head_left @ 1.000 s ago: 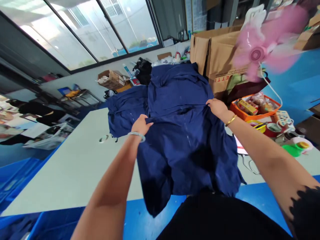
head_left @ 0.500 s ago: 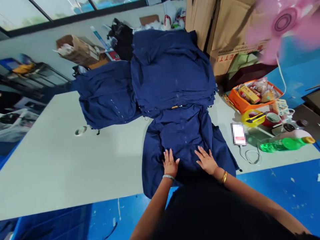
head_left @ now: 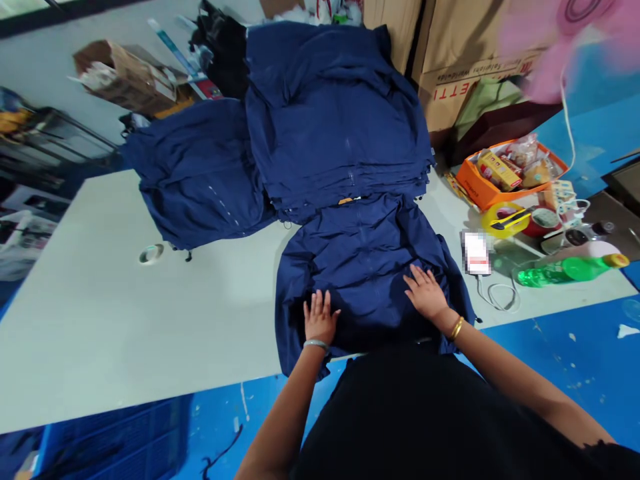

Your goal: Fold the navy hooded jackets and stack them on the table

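- Fingers spread and released, left hand (head_left: pixel 320 317) and right hand (head_left: pixel 425 293) resting flat on a navy garment (head_left: pixel 363 260)
- Garment lies on the tabletop (head_left: pixel 150 320), touching a stack of navy garments (head_left: pixel 335 120)

Stacked navy garments (head_left: pixel 337 113) block the way forward.

Along the right side of the pale table (head_left: pixel 125 320), an orange tray (head_left: pixel 473 180) of packaged snacks sits beyond a green plastic bottle (head_left: pixel 565 272) and a pixelated device (head_left: pixel 477 253). Cardboard boxes (head_left: pixel 450 67) stand far right beneath a blurred pink fan (head_left: pixel 560 40); a tape roll (head_left: pixel 151 253) lies left.
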`<state>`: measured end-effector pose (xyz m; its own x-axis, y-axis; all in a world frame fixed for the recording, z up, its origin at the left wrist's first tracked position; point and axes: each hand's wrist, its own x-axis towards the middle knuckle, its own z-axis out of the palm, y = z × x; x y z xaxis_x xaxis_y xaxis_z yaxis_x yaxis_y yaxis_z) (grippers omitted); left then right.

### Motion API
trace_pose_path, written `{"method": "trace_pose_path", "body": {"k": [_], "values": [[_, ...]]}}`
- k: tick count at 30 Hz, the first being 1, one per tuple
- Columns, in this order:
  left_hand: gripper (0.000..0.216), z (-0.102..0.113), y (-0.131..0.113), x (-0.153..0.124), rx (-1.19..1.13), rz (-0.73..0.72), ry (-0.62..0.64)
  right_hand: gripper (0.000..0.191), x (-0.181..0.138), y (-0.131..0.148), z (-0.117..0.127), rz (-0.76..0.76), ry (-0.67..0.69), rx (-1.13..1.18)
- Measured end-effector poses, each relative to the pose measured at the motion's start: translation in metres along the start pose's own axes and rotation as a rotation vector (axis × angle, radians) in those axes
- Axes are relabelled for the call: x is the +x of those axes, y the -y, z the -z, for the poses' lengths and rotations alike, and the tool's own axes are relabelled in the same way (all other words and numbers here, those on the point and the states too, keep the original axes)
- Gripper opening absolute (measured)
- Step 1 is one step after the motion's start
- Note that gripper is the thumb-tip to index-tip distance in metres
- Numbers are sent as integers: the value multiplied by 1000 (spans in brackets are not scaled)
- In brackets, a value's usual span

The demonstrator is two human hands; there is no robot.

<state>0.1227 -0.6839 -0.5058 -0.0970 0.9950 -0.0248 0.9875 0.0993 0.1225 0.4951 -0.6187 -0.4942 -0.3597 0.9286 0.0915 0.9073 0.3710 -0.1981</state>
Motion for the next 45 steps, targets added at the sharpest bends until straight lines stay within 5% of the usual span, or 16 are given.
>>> {"method": "trace_pose_path", "body": {"k": [2,7,15,20,25,29,32,34,40,45], "values": [[67,-5,-13,-18,13,-110,19,55,-10,18,-12,67,46,54],[68,-15,-20,-52,25,36,148,58,-50,20,-43,48,73,34],[69,-21,-15,-81,64,34,220,58,-87,15,-60,81,52,11],[63,-6,-10,-78,-66,36,194,54,-84,7,-50,32,55,63],[47,36,12,-69,-284,-25,-26,55,-78,-5,-43,-29,14,140],[48,58,45,-46,-288,299,-213,52,-55,13,-41,67,43,180],[55,61,76,-30,-247,614,-152,53,-30,38,-38,125,102,198],[58,61,95,-26,-252,702,-58,52,-15,54,-37,165,141,213],[31,70,125,-35,-333,666,144,47,9,85,-36,217,129,267],[32,101,119,-22,-423,577,126,41,15,112,-29,194,106,488]]}}
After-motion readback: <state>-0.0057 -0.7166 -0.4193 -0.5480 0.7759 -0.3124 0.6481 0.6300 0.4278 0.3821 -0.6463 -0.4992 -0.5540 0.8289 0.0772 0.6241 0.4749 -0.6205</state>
